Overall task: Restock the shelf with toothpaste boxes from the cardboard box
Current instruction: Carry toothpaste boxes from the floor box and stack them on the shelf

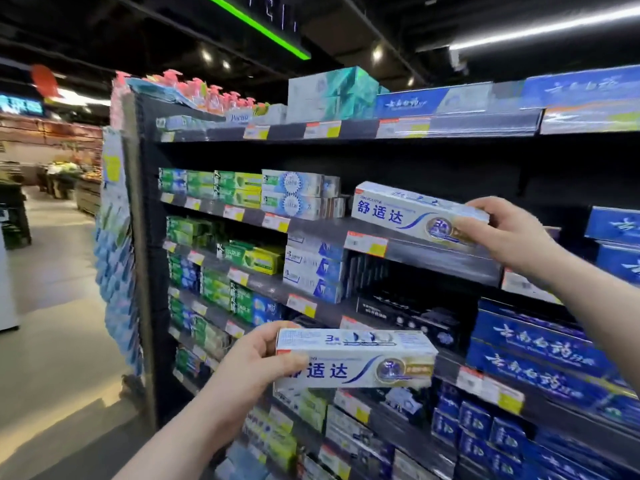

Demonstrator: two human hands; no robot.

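Gripping two toothpaste boxes (pixel 360 358), left hand (pixel 251 363) one, right hand (pixel 512 235) one

On my feed I read 舒适达 in blue on the front of the upper white box (pixel 408 216). The lower white box (pixel 356 362) shows 适达, its first character hidden behind my left hand (pixel 256 362), and a 3 on its top face. A green-yellow box (pixel 256 259) says DARLIE. The dark blue boxes (pixel 533 351) carry 云南白药. The price tags (pixel 365 243) are too blurred to read
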